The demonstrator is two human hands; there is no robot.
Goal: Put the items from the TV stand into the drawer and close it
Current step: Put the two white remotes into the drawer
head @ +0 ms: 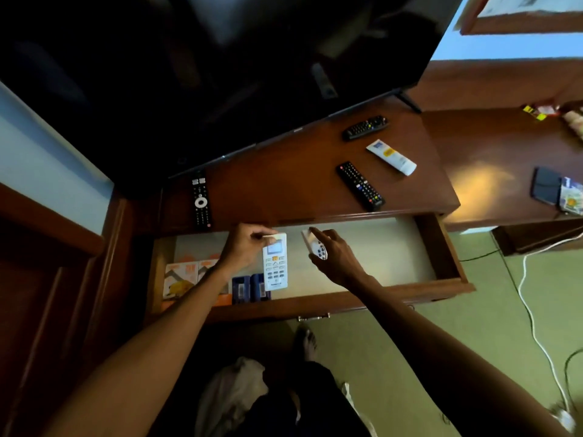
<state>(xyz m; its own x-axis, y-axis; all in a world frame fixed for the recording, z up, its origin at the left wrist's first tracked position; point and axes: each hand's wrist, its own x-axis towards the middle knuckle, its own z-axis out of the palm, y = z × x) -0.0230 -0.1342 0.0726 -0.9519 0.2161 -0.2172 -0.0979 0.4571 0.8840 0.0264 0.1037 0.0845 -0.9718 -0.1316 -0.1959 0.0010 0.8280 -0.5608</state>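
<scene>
**Kid:** Knees and a foot (pixel 307 340) are closest to us, down on the green floor (pixel 410 357); what are the two hands doing up past them?

**Helper:** Both are inside the open drawer (pixel 315 302); the left hand (pixel 244 246) pinches the top of a white remote (pixel 275 263) that lies on the drawer bottom; the right hand (pixel 334 252) is curled around a small white remote (pixel 317 246) and holds it tipped just above the drawer floor, close beside the first one.

**Kid:** So which step is this?

**Helper:** I think it is the putting-in step, and not near done; up past the hands, on the counter (pixel 284 181), three black remotes wait; one long one (pixel 201 200) just above the left hand, one (pixel 360 186) above the right hand, one (pixel 365 127) farther back by the TV (pixel 220 74); a white tube (pixel 391 157) lies there too.

**Kid:** What comes next?

**Helper:** Let go of both white remotes, I guess; then reach up for the rest; the drawer shuts last.
</scene>
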